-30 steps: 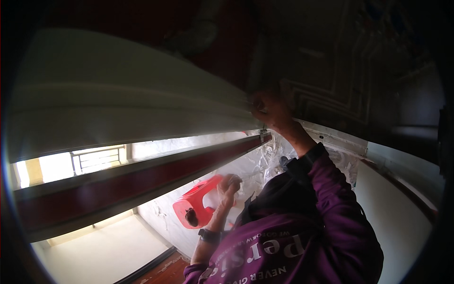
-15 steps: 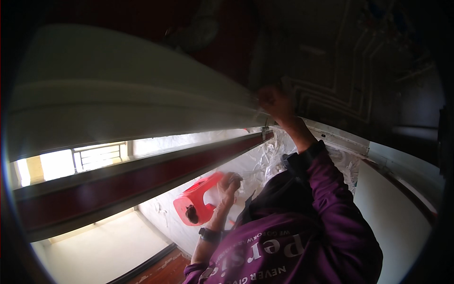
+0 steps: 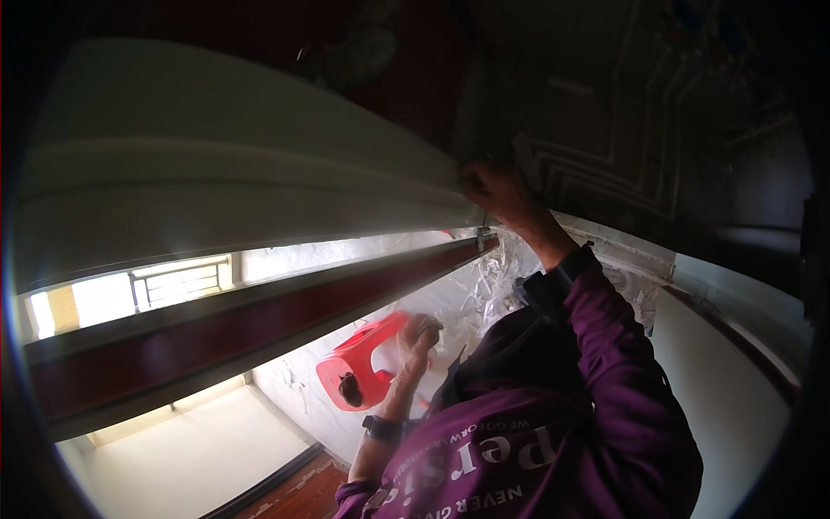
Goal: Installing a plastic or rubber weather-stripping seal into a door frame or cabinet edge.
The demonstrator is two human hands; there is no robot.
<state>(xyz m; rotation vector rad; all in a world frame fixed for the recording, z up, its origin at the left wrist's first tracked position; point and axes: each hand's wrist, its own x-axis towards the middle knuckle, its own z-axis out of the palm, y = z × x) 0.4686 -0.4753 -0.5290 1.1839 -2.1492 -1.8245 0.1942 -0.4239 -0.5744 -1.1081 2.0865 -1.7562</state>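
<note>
My right hand [image 3: 488,186] is raised into shadow at the far end of a pale curved panel [image 3: 225,173], its fingers curled near the edge; what they hold, if anything, is too dark to make out. Lower down, my left hand [image 3: 420,336] has bent fingers beside a red plastic object [image 3: 363,368] with a dark patch on it; I cannot make out what it grips. Crumpled pale plastic sheeting [image 3: 506,264] lies beyond both hands, near a small metal bracket [image 3: 484,238].
A long dark red and grey beam [image 3: 216,337] crosses the left side below the panel. A bright barred window [image 3: 177,285] shows through the gap. Dark recessed surfaces with pale lines [image 3: 605,147] fill the upper right; a white board [image 3: 718,372] stands lower right.
My right hand has shifted slightly among the shadows at the panel's end. My left hand and the red object have barely moved; the pale panel appears slightly higher in view.
</note>
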